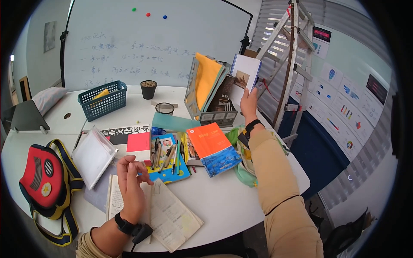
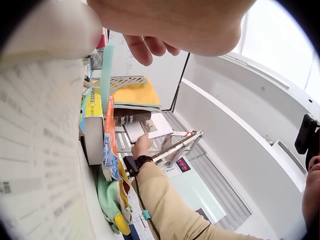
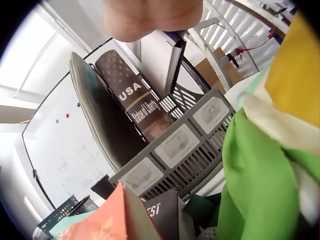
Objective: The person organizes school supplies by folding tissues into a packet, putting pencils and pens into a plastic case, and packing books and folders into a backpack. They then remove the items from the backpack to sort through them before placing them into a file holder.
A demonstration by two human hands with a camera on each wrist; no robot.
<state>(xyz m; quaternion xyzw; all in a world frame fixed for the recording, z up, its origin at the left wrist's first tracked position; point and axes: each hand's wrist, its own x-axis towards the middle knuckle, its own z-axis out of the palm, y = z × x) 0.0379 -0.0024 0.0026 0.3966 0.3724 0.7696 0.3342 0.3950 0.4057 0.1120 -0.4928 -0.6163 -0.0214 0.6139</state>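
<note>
My right hand (image 1: pixel 249 104) grips the lower edge of a white book (image 1: pixel 246 77) with a picture on its cover, at the right compartment of a grey file holder (image 1: pixel 217 118). In the right wrist view the book (image 3: pixel 174 67) stands tilted over the slotted rack (image 3: pixel 175 145), beside a dark USA box or book (image 3: pixel 132 95). Yellow and green folders (image 1: pixel 205 81) fill the rack's left side. My left hand (image 1: pixel 131 189) hangs above an unfolded notebook (image 1: pixel 172 217), its fingers loosely bent and holding nothing.
An orange and blue book (image 1: pixel 215 148), pens (image 1: pixel 165 155) and a green-and-yellow cloth bag (image 1: pixel 245 159) lie near the middle. At the left are a red bag (image 1: pixel 45 182), a clear case (image 1: pixel 94 157) and a teal basket (image 1: pixel 103 101). A stepladder (image 1: pixel 292 64) stands behind the table's right side.
</note>
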